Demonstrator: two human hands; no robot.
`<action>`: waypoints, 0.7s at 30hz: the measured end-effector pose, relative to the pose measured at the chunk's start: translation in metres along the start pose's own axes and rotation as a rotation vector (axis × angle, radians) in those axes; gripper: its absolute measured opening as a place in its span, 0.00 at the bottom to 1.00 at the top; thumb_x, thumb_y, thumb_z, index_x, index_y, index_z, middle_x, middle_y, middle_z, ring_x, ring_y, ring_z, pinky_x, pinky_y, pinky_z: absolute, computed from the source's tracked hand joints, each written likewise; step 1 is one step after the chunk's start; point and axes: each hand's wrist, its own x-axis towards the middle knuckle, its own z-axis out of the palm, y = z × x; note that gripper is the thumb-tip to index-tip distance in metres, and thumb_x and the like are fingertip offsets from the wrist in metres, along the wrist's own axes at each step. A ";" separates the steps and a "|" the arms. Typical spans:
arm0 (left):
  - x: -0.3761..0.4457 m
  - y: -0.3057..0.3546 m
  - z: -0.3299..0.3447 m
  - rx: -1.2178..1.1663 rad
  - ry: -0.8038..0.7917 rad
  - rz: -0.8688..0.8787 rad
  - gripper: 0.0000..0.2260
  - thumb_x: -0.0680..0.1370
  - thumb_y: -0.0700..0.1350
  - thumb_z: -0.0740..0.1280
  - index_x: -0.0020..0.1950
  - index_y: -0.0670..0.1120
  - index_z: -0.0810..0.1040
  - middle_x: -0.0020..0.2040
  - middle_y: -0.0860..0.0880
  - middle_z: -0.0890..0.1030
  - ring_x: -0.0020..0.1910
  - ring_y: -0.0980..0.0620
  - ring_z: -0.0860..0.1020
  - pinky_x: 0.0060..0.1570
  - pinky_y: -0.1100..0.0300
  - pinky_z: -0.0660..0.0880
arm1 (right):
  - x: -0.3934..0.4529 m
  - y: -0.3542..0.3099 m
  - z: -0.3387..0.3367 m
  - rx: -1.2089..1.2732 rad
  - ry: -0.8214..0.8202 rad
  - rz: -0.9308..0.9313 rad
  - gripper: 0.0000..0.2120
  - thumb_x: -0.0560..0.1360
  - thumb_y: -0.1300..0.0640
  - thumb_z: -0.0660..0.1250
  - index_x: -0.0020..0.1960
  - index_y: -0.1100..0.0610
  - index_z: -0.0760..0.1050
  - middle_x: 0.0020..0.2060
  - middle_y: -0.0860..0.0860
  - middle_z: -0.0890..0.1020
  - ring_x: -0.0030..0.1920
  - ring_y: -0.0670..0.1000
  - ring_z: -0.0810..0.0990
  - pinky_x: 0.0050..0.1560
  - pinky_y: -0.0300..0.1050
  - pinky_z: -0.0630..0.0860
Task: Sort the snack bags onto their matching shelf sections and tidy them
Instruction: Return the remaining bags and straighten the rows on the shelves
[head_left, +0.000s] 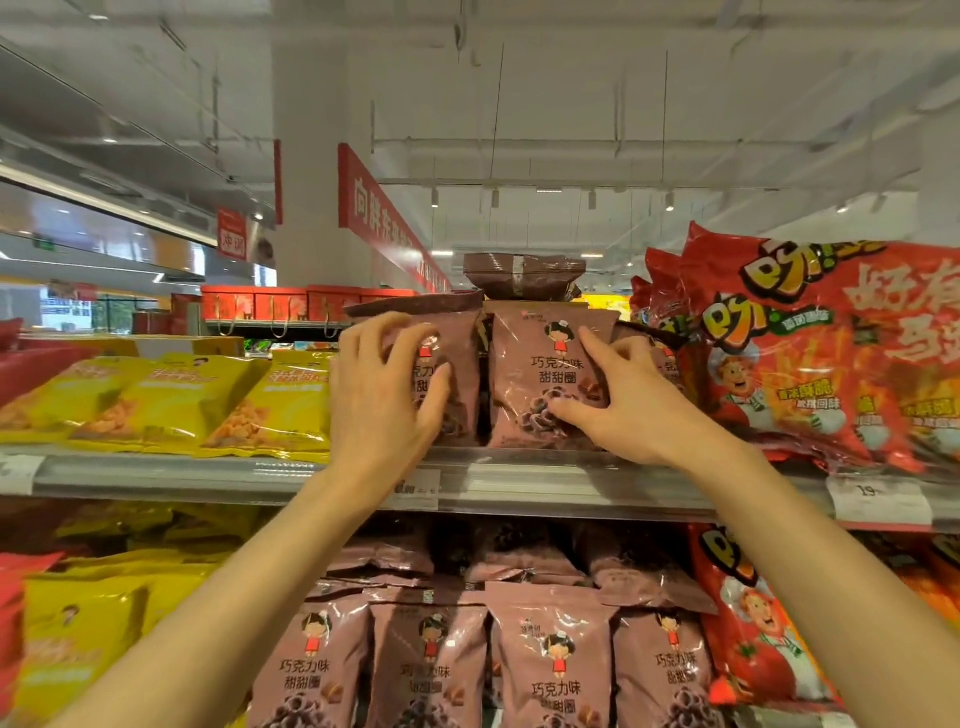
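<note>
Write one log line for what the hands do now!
left hand: touches left brown bag | right hand: touches middle brown bag | place: top shelf

Your brown bags (545, 384) at twelve o'clock: glossy plastic film, creased, throwing glare. Yellow bags (171, 400) at nine o'clock: the same shiny film. Red bags (831, 358) at three o'clock: slick, wrinkled plastic. Shelf edge (545, 483): smooth grey metal with a clear plastic strip. Price tags (878, 501): matt white paper.
</note>
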 end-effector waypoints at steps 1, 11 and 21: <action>0.000 -0.004 0.002 0.057 -0.028 0.001 0.20 0.81 0.51 0.69 0.71 0.47 0.76 0.74 0.42 0.71 0.74 0.41 0.67 0.70 0.40 0.68 | -0.001 -0.005 0.004 -0.050 0.060 0.016 0.44 0.77 0.32 0.65 0.84 0.47 0.49 0.76 0.53 0.56 0.71 0.59 0.69 0.72 0.54 0.69; 0.026 -0.028 0.026 0.225 -0.383 0.044 0.32 0.82 0.66 0.40 0.85 0.57 0.49 0.86 0.48 0.44 0.84 0.48 0.40 0.82 0.43 0.41 | 0.024 -0.036 0.056 -0.331 0.335 -0.195 0.35 0.83 0.35 0.48 0.85 0.50 0.49 0.85 0.55 0.46 0.84 0.57 0.41 0.81 0.67 0.39; 0.017 -0.027 0.024 0.323 -0.364 0.081 0.32 0.82 0.66 0.39 0.85 0.55 0.46 0.85 0.45 0.42 0.84 0.47 0.38 0.81 0.41 0.37 | 0.017 -0.036 0.056 -0.291 0.357 -0.201 0.33 0.84 0.37 0.44 0.85 0.49 0.42 0.85 0.53 0.41 0.84 0.54 0.36 0.80 0.64 0.34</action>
